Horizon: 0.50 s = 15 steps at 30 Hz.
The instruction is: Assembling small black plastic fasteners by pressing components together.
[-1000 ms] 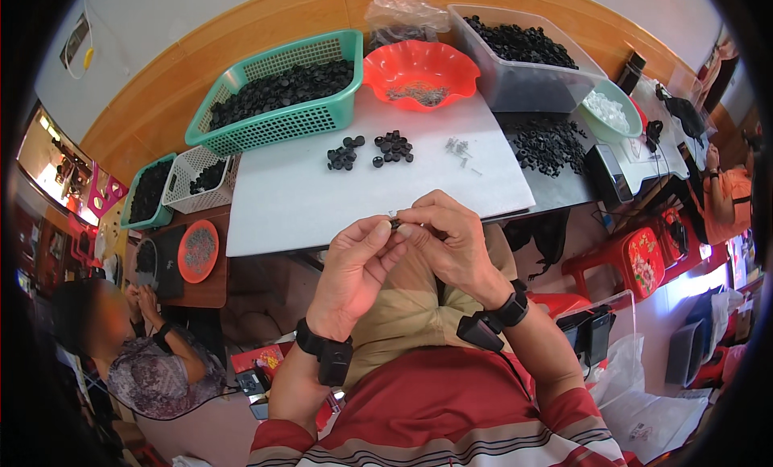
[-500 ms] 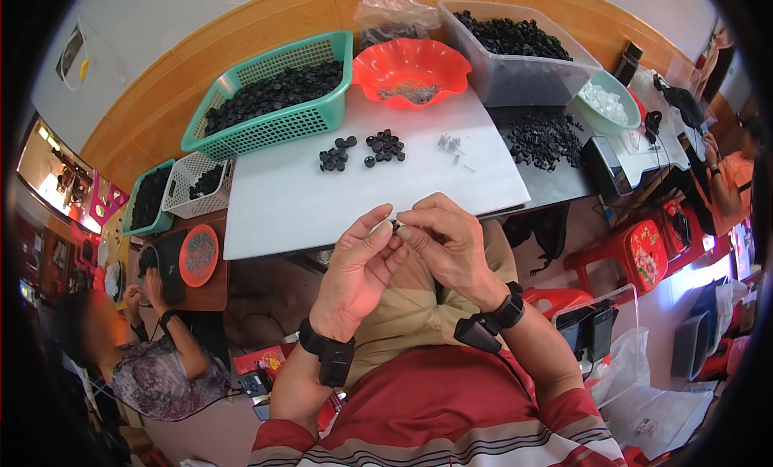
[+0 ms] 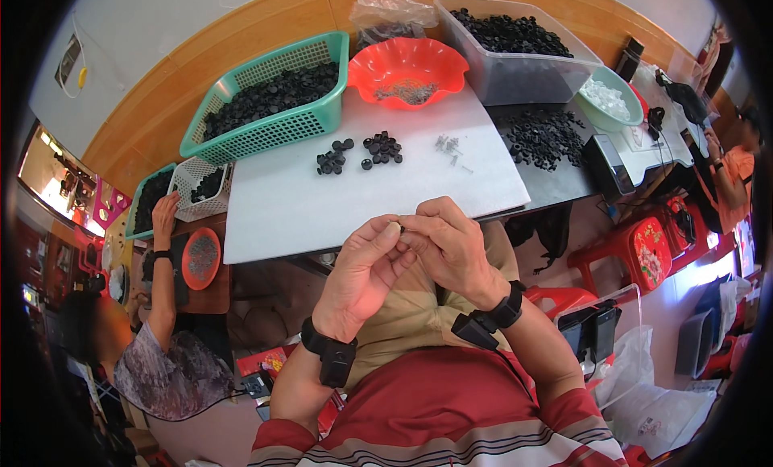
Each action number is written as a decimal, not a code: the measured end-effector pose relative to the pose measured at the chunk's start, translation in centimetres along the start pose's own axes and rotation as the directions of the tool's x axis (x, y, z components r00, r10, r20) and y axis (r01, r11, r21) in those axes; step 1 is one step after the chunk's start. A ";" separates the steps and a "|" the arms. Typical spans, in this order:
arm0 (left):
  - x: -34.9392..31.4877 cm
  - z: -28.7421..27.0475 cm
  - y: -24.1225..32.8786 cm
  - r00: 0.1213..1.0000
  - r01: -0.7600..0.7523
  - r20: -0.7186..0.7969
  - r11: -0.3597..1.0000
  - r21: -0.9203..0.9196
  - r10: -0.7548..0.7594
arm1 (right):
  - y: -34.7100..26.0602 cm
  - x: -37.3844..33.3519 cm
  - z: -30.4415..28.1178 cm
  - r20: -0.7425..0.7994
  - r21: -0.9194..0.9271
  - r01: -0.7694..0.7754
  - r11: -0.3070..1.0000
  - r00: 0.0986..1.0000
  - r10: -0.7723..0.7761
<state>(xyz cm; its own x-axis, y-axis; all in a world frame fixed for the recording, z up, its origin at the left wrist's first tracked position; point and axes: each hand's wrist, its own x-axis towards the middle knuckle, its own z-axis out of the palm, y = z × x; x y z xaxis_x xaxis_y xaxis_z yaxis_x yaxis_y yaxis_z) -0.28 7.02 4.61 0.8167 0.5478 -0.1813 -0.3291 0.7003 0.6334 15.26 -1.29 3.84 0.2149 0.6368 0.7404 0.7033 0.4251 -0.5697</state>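
My left hand [image 3: 368, 259] and my right hand [image 3: 448, 245] meet just off the near edge of the white board [image 3: 282, 213], above my lap. Between their thumbs and fingertips they pinch a small dark part [image 3: 402, 228], mostly covered by the fingers. Its exact kind does not show. On the board beyond lie two small clusters of round black caps, a left cluster [image 3: 332, 158] and a right cluster [image 3: 382, 149]. To their right is a loose scatter of small clear or silvery pins [image 3: 449, 147].
Behind the board stand a green basket [image 3: 266, 137] of black parts, a red scalloped bowl [image 3: 451, 68] of small pins and a clear bin [image 3: 523, 79] of black parts. Black pieces [image 3: 543, 137] lie on the dark tabletop. At left, a co-worker's hand [image 3: 164, 213] touches a white basket [image 3: 197, 208].
My hands have moved slightly to the right, fingertips closer together around the small part. The co-worker at left has reached one arm forward to the baskets.
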 end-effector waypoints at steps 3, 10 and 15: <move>0.0 0.4 0.1 1.000 -0.001 -0.007 1.000 0.020 0.001 | 0.2 0.0 0.2 -0.029 -0.012 0.036 0.999 0.999 -0.036; 0.3 1.0 0.3 0.999 0.033 0.013 0.998 0.046 -0.034 | 0.4 0.1 0.4 -0.115 -0.031 0.103 0.994 0.988 -0.105; 0.6 1.1 0.3 0.997 0.056 0.056 0.998 -0.008 -0.055 | 0.9 -0.1 0.5 -0.133 -0.070 0.120 0.990 0.983 -0.128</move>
<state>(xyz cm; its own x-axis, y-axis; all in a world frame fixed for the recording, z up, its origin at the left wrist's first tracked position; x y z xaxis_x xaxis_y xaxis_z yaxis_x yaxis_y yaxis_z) 0.67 7.00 5.53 0.8589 0.4819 -0.1736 -0.2868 0.7334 0.6164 15.53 -0.66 3.09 0.2116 0.4856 0.8482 0.7696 0.4522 -0.4508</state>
